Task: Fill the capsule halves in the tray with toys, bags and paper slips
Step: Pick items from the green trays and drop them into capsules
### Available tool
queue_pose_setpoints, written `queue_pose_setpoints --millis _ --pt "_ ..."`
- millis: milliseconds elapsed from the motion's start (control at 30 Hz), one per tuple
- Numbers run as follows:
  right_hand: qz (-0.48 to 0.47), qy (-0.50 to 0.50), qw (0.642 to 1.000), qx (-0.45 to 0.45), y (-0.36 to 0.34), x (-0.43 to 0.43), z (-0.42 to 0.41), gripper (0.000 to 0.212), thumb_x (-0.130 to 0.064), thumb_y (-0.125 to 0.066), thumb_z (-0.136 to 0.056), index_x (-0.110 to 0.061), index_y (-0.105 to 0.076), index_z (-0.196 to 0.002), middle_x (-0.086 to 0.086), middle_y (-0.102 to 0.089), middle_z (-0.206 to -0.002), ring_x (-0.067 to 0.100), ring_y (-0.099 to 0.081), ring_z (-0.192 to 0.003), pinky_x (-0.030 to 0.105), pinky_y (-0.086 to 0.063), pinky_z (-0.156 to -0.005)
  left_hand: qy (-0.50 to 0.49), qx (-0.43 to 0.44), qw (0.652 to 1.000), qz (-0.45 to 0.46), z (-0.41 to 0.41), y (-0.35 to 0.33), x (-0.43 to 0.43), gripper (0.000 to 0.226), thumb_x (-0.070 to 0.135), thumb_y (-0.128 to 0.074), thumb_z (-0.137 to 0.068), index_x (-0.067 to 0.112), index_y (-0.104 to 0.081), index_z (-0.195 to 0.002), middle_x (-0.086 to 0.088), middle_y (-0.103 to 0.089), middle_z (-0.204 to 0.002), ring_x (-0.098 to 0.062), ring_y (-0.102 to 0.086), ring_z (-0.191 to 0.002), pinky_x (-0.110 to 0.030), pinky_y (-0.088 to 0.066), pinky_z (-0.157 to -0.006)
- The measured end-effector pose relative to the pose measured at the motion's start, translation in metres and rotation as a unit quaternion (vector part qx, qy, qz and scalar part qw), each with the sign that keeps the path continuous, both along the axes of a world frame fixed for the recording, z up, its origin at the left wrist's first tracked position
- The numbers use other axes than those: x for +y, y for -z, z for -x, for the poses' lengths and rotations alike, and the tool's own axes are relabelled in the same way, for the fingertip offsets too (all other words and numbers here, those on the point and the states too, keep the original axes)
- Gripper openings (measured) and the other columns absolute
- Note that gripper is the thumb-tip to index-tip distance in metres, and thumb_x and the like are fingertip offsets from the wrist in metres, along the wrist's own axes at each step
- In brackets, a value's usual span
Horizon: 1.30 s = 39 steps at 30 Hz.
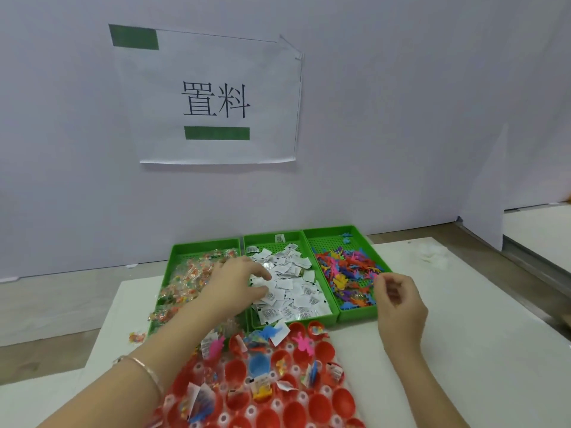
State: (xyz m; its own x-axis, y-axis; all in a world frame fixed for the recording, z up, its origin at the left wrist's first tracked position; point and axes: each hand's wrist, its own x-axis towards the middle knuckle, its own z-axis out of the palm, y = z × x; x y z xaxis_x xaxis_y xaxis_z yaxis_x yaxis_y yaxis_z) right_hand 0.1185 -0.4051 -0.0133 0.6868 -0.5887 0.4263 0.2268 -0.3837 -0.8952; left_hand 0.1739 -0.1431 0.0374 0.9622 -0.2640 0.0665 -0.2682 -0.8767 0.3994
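A clear tray of red capsule halves (321, 403) lies in front of me; some halves hold toys, bags and slips, others hold nothing. Behind it stand three green trays: clear bags (188, 281) on the left, white paper slips (296, 284) in the middle, small coloured toys (346, 268) on the right. My left hand (238, 282) reaches across into the middle tray, its fingers spread and touching the slips. My right hand (398, 301) hovers at the toy tray's front right corner with its fingers curled toward the thumb. It is blurred, and I cannot see whether it holds anything.
The trays sit on a white sheet (463, 319) against a white wall that carries a taped paper sign (213, 100). A stray bag (137, 337) lies on the brown table left of the sheet. A white raised ledge (537, 230) runs at the far right.
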Motion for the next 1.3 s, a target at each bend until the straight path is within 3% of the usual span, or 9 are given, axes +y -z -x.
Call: queue_pose_setpoints --millis 133,267,400,467,667,767,867,1167,1300 --pt "-0.13 0.054 0.989 -0.037 0.015 0.017 0.014 0.019 -0.018 -0.064 -0.09 -0.034 -0.06 -0.083 -0.007 -0.068 -0.084 0.008 -0.066 -0.08 0.018 -0.052 -0.071 0.019 0.044 0.984 -0.169 -0.007 0.003 -0.025 0.039 0.057 -0.067 -0.079 0.028 -0.07 -0.105 0.011 -0.069 -0.099 -0.014 -0.059 -0.097 -0.043 -0.024 -0.108" --pt "-0.188 0.031 0.981 -0.048 0.005 0.023 0.014 0.015 -0.013 -0.061 -0.092 -0.027 -0.061 -0.088 0.008 -0.07 -0.092 0.014 -0.068 -0.085 0.028 -0.056 -0.079 0.015 0.039 0.978 -0.205 -0.014 0.005 -0.025 0.025 0.036 -0.057 -0.093 0.017 -0.073 -0.093 0.005 -0.07 -0.081 -0.016 -0.06 -0.079 -0.046 -0.019 -0.112" --pt "-0.218 -0.012 0.973 -0.074 -0.03 0.031 0.013 0.014 -0.014 -0.064 -0.09 -0.027 -0.065 -0.084 0.004 -0.07 -0.087 0.01 -0.065 -0.077 0.018 -0.054 -0.069 -0.009 0.047 0.995 -0.087 -0.012 0.002 -0.018 0.027 0.027 -0.046 -0.099 0.021 -0.064 -0.08 -0.002 -0.069 -0.078 -0.017 -0.055 -0.063 -0.046 -0.036 -0.105" --pt "-0.212 -0.069 0.973 -0.068 -0.046 0.04 0.017 0.014 -0.015 -0.068 -0.087 -0.027 -0.069 -0.079 -0.002 -0.069 -0.076 0.013 -0.063 -0.072 0.02 -0.054 -0.061 -0.023 -0.009 0.999 -0.038 -0.007 -0.002 -0.014 0.023 0.024 -0.045 -0.1 0.024 -0.057 -0.081 -0.001 -0.069 -0.085 -0.02 -0.062 -0.073 -0.041 -0.047 -0.094" --pt "-0.243 -0.308 0.919 0.035 -0.072 0.074 0.034 0.019 -0.017 -0.079 -0.072 -0.018 -0.073 -0.09 0.009 -0.071 -0.07 0.02 -0.067 -0.062 0.023 -0.052 -0.053 0.024 -0.187 0.966 0.178 0.033 -0.016 -0.023 0.021 0.03 -0.06 -0.093 0.025 -0.073 -0.107 0.011 -0.054 -0.085 0.0 -0.047 -0.073 -0.01 -0.035 -0.066" --pt "-0.364 -0.371 0.851 0.074 -0.075 0.08 0.036 0.019 -0.023 -0.077 -0.065 -0.014 -0.077 -0.081 0.01 -0.07 -0.072 0.018 -0.067 -0.064 0.023 -0.053 -0.054 0.127 -0.354 0.919 0.116 0.054 -0.023 -0.026 0.021 0.026 -0.06 -0.092 0.015 -0.076 -0.1 0.001 -0.057 -0.079 -0.011 -0.048 -0.069 -0.013 -0.036 -0.065" --pt "-0.448 -0.397 0.795 0.102 -0.076 0.082 0.037 0.019 -0.024 -0.076 -0.064 -0.013 -0.077 -0.078 0.005 -0.068 -0.071 0.013 -0.065 -0.062 0.023 -0.053 -0.054 0.175 -0.465 0.867 0.034 0.059 -0.026 -0.022 0.009 0.012 -0.069 -0.086 0.011 -0.078 -0.09 -0.005 -0.063 -0.076 -0.023 -0.053 -0.06 -0.032 -0.043 -0.053" --pt "-0.484 -0.408 0.756 0.164 -0.078 0.091 0.04 0.031 -0.017 -0.073 -0.072 -0.005 -0.072 -0.101 0.007 -0.067 -0.071 0.015 -0.065 -0.061 0.025 -0.055 -0.056 0.18 -0.475 0.854 0.116 0.064 -0.02 -0.011 0.015 0.017 -0.066 -0.087 0.007 -0.077 -0.091 -0.002 -0.073 -0.085 -0.012 -0.062 -0.077 -0.037 -0.049 -0.062" --pt "-0.471 -0.424 0.752 0.181 -0.078 0.094 0.04 0.026 -0.02 -0.074 -0.072 -0.007 -0.076 -0.094 0.005 -0.064 -0.07 0.015 -0.062 -0.06 0.026 -0.054 -0.056 0.18 -0.454 0.861 0.141 0.065 -0.015 -0.009 0.013 0.014 -0.068 -0.085 0.007 -0.076 -0.092 0.0 -0.073 -0.087 -0.011 -0.065 -0.078 -0.038 -0.051 -0.061"
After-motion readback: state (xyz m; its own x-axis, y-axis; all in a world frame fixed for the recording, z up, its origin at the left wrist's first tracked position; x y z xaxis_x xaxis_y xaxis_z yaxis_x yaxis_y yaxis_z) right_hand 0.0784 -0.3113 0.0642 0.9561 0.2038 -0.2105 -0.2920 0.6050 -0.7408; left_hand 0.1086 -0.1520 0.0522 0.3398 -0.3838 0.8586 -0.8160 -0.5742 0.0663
